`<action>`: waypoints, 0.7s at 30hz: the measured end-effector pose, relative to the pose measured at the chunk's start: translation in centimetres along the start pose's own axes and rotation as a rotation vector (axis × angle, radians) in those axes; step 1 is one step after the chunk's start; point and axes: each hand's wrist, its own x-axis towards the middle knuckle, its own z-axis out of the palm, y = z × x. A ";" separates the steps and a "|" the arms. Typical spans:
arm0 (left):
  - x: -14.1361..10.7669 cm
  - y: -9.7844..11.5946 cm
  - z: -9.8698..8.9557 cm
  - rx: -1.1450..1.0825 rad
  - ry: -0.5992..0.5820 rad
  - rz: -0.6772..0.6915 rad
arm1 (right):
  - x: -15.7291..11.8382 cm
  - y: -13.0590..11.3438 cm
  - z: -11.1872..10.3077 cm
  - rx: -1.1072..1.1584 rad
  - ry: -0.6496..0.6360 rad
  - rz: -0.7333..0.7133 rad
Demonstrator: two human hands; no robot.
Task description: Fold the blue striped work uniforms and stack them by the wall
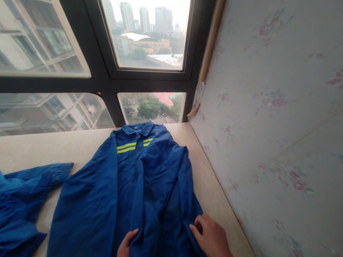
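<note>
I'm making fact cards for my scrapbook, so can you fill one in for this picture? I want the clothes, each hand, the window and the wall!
Main clothing: blue jacket, collar towards the window
Stripes: yellow-green and grey, on the chest
Lying on: pale surface
Left hand: at the jacket's lower front, fingers mostly hidden
Right hand: at the jacket's edge, on the picture's right
Other clothing: crumpled blue garment, at the picture's left
Window: dark-framed, buildings outside
Wall: pale, with pinkish flowers
</note>
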 end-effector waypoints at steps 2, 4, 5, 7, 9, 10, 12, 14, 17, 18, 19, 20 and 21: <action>-0.2 -0.1 0.1 -0.001 -0.018 -0.052 | -0.4 -0.6 1.2 -0.090 -0.019 0.024; -0.4 -0.2 0.3 -0.019 -0.059 -0.111 | -0.6 -0.8 2.3 -0.137 -0.017 0.032; -0.5 -0.2 0.4 -0.027 -0.076 -0.132 | -0.6 -0.8 2.7 -0.133 -0.020 0.030; -0.6 -0.3 0.5 -0.033 -0.091 -0.141 | -0.4 -0.7 3.1 -0.063 -0.045 0.026; -0.6 -0.3 0.5 -0.035 -0.090 -0.120 | -0.1 -0.4 2.8 0.092 -0.090 0.028; -0.6 -0.3 0.5 -0.036 -0.088 -0.114 | 0.1 -0.1 2.4 0.194 -0.116 0.022; -0.7 -0.1 0.4 -0.036 -0.085 -0.118 | 0.2 1.1 1.0 0.403 -0.146 -0.003; -0.9 0.2 0.3 -0.022 -0.076 -0.125 | 0.2 3.2 -0.7 0.532 -0.080 -0.005; -1.0 0.6 0.3 0.005 -0.050 -0.097 | -0.1 7.5 -2.4 0.469 0.208 0.081; -1.0 0.7 0.3 0.006 -0.042 -0.086 | -0.2 8.8 -2.6 0.404 0.296 0.108; -1.0 0.7 0.2 0.003 -0.039 -0.088 | -0.2 10.0 -2.6 0.340 0.350 0.130; -0.9 0.7 0.2 -0.002 -0.043 -0.100 | -0.2 10.9 -2.3 0.290 0.365 0.149; -0.7 0.7 0.1 -0.006 -0.049 -0.113 | -0.1 11.5 -1.9 0.262 0.347 0.171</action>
